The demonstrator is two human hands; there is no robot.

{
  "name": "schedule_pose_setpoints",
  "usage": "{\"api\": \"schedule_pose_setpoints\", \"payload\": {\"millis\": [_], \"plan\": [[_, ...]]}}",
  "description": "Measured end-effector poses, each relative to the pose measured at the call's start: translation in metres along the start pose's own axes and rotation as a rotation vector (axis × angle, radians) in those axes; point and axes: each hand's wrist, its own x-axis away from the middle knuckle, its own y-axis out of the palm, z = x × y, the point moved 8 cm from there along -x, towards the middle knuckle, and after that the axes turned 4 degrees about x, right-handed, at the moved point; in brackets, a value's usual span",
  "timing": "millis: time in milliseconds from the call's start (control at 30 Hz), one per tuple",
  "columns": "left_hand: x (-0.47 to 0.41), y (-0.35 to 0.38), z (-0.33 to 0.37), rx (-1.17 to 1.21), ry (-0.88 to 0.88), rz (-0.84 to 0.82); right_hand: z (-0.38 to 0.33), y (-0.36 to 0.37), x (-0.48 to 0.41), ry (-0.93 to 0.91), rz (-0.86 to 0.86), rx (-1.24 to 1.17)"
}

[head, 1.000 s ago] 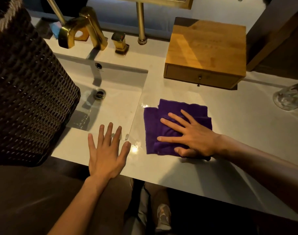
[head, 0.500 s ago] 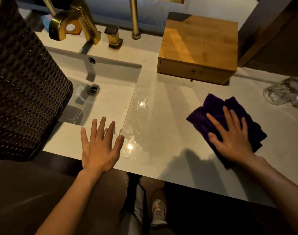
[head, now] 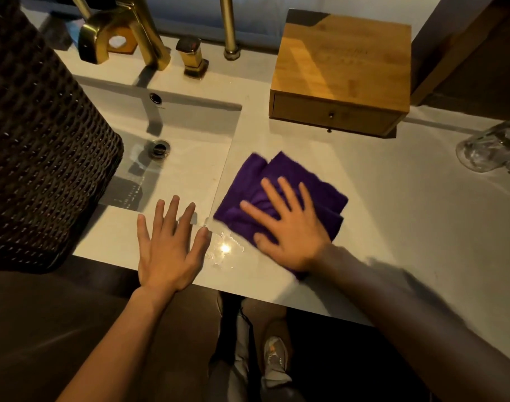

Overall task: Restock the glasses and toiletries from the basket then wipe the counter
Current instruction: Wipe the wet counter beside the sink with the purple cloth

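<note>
Nearest to me, my left hand (head: pixel 168 250) lies flat on the front edge of the bench (head: pixel 393 227), its grip spread wide and holding nothing. Just beside it a small wet patch (head: pixel 224 250) shines under the light. My right hand (head: pixel 288 227) presses the purple cloth (head: pixel 291 181) down with fingers splayed, palm on the fabric and nothing pinched; the cloth sits beside the sink (head: pixel 190 158), close to its right rim. I judge the wiping to be in hand, and the wet patch suggests that part is not finished. At my far left the dark woven basket (head: pixel 45 155) stands by the sink; I cannot see inside it, so I cannot tell if restocking is done. Further back and right, glasses (head: pixel 491 149) rest on the bench near the edge of view. Behind them all sit the wooden drawer box (head: pixel 340 71) and the brass tap (head: pixel 126 33). Faint lettering marks the box lid, too dim to read.
</note>
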Motion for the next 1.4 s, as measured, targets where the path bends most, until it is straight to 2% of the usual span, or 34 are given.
{"api": "schedule_pose_setpoints", "payload": {"millis": [133, 267, 333, 433, 600, 667, 733, 800, 900, 1033, 1167, 1267, 1400], "plan": [[0.0, 0.005, -0.002, -0.035, -0.007, -0.003, -0.019, 0.003, 0.069, -0.223, 0.094, -0.02], [-0.001, 0.007, -0.003, -0.07, -0.011, -0.016, 0.025, 0.009, 0.13, -0.186, 0.061, -0.061], [-0.001, 0.008, -0.003, -0.081, -0.008, -0.024, 0.062, 0.013, 0.152, -0.083, 0.018, -0.07], [-0.001, 0.007, -0.002, -0.08, -0.007, -0.032, 0.125, 0.015, 0.167, 0.206, -0.009, -0.09], [-0.001, 0.006, -0.002, -0.088, -0.015, -0.036, 0.182, 0.013, 0.135, 0.678, 0.013, -0.083], [-0.001, 0.006, -0.002, -0.083, -0.018, -0.031, 0.184, 0.013, 0.109, 0.783, 0.013, -0.079], [0.0, 0.007, -0.002, -0.087, -0.017, -0.031, 0.177, 0.009, 0.079, 0.813, 0.015, -0.07], [0.0, 0.007, -0.002, -0.084, -0.019, -0.035, 0.16, 0.005, 0.048, 0.769, 0.008, -0.066], [0.0, 0.006, -0.001, -0.071, -0.022, -0.035, 0.118, -0.005, 0.007, 0.61, 0.016, -0.06], [0.0, 0.005, -0.001, -0.045, -0.015, -0.026, 0.04, -0.006, -0.014, 0.271, -0.001, -0.025], [0.001, 0.007, 0.0, -0.029, -0.007, -0.035, -0.021, 0.005, 0.031, -0.09, 0.034, 0.01], [0.002, 0.007, 0.002, -0.009, 0.015, -0.04, -0.02, 0.006, 0.083, -0.234, 0.128, -0.022], [0.005, 0.006, 0.013, 0.005, 0.119, -0.023, 0.041, 0.018, 0.142, -0.185, 0.056, -0.03]]}}
